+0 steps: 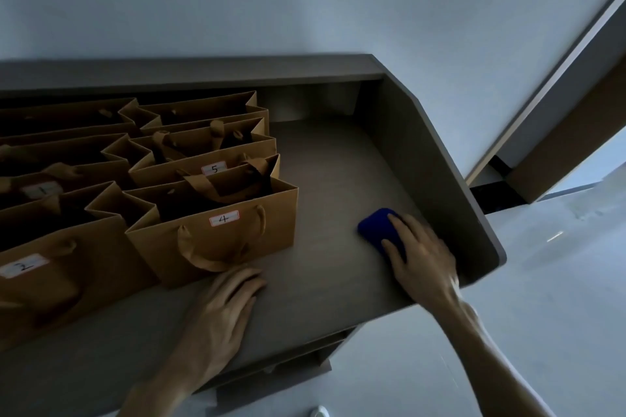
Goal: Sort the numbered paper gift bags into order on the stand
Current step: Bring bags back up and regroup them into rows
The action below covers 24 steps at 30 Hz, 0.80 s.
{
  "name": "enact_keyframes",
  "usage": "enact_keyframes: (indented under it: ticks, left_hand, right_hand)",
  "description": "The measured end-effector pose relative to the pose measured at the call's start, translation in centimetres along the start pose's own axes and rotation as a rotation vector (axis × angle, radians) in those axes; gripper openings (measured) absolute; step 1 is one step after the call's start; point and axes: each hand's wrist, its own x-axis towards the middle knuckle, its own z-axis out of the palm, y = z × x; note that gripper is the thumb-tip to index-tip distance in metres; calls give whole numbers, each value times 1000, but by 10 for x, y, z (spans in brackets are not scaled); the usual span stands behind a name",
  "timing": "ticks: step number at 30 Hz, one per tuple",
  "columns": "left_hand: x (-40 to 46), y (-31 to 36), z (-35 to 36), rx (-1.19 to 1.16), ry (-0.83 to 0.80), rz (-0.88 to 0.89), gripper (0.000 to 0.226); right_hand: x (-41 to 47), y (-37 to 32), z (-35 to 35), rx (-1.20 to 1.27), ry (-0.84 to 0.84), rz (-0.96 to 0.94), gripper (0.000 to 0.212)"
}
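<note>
1. Six brown paper gift bags with ribbon handles stand in two columns of three on the stand: one labelled 4 (pixel 216 237), one labelled 5 (pixel 203 166), one labelled 2 (pixel 61 267), one labelled 1 (pixel 64 176), and two at twelve o'clock whose labels are hidden.
2. One dark blue flat rounded object (pixel 377 227), at three o'clock from the bags.
3. One grey wooden stand (pixel 325 173).
4. Two bare hands.

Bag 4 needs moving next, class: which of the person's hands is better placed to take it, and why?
The left hand. It lies flat on the stand right at the front of bag 4, just below its handle. The right hand is further off, resting on a blue object.
</note>
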Motion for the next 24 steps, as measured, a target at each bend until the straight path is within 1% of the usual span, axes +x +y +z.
enact_keyframes:
  ticks: [2,5,6,8,11,15,18,20,24]
  left_hand:
    - [4,3,6,29,-2,15,48]
    - [11,12,13,77,-8,35,41]
    - [15,14,16,78,-6,50,39]
    - [21,21,20,69,-24,74,39]
    - [32,29,23,94,-65,67,34]
    - [43,33,22,100,-128,61,36]
    - [49,34,15,83,-182,73,37]
    - [54,37,10,50,-228,78,39]
    - [64,41,6,-37,-245,75,44]
  right_hand:
    - [-17,-19,0,56,28,-100,52]
    - [-48,-39,2,82,-43,-270,55]
    - [-49,-40,3,75,-62,-301,56]
    - [-40,-38,4,81,-92,-306,57]
    - [-7,-38,7,97,-179,-295,61]
    - [60,-57,20,46,-167,-324,58]
    - [127,-78,30,16,-176,-303,57]
    - [168,-93,35,10,-189,-286,56]
    - [215,-113,41,16,-205,-260,52]
